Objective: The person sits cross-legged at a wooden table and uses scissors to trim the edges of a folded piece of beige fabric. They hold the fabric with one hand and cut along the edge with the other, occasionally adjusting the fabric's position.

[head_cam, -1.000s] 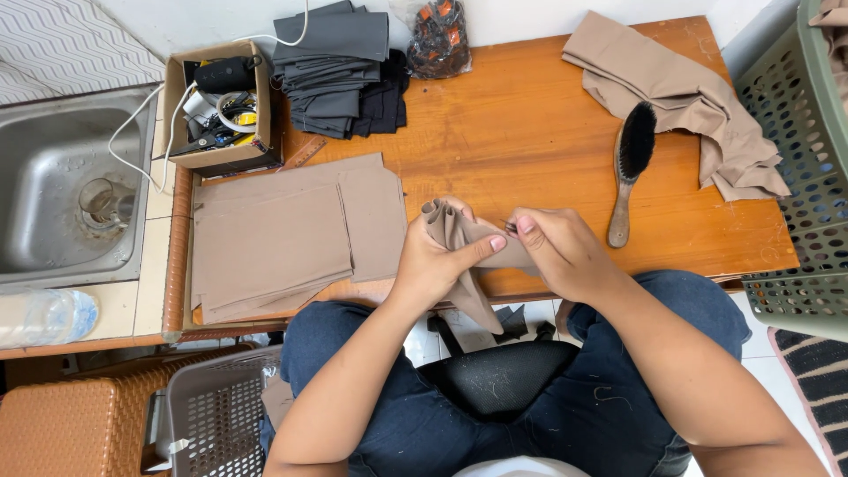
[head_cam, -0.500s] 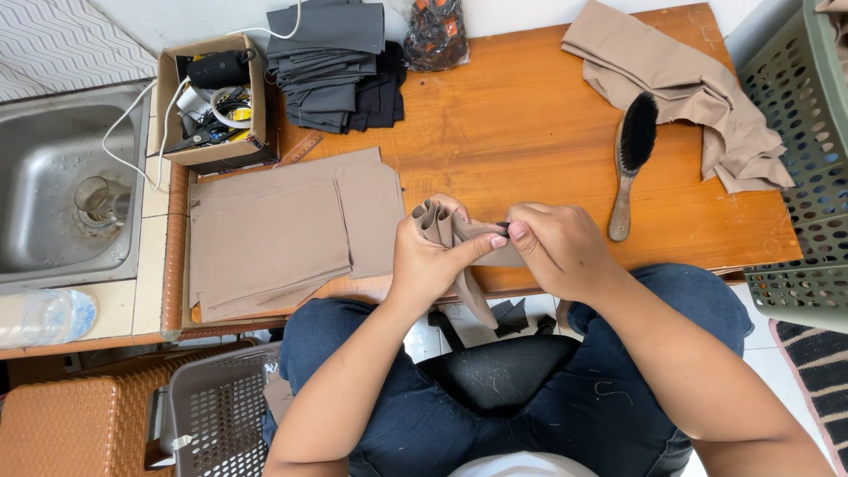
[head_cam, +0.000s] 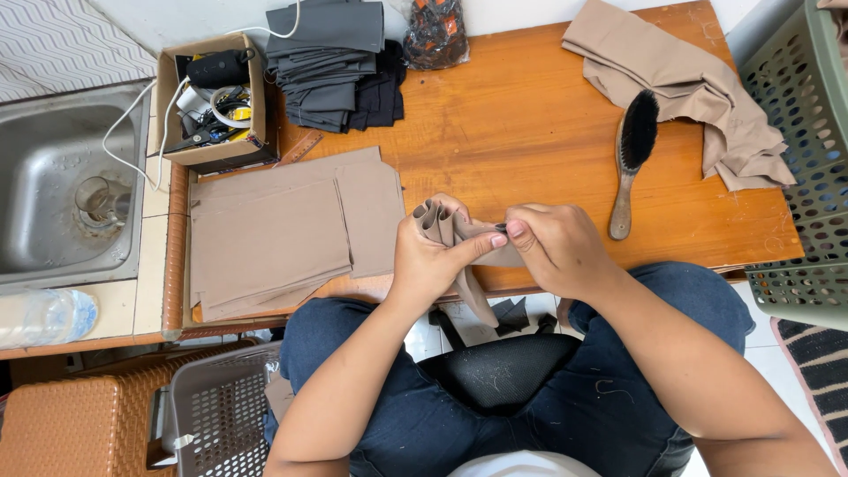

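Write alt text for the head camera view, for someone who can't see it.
Seen from above, a seated person's left hand and right hand pinch a folded tan cloth over a wooden table. Flat tan pieces, a brush and dark fabric lie on it.

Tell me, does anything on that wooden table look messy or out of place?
Mostly tidy. The odd one is the tan cloth heap at the far right corner, crumpled, while the tan pieces at the left lie flat and stacked. The left hand and right hand hold a bunched tan piece.
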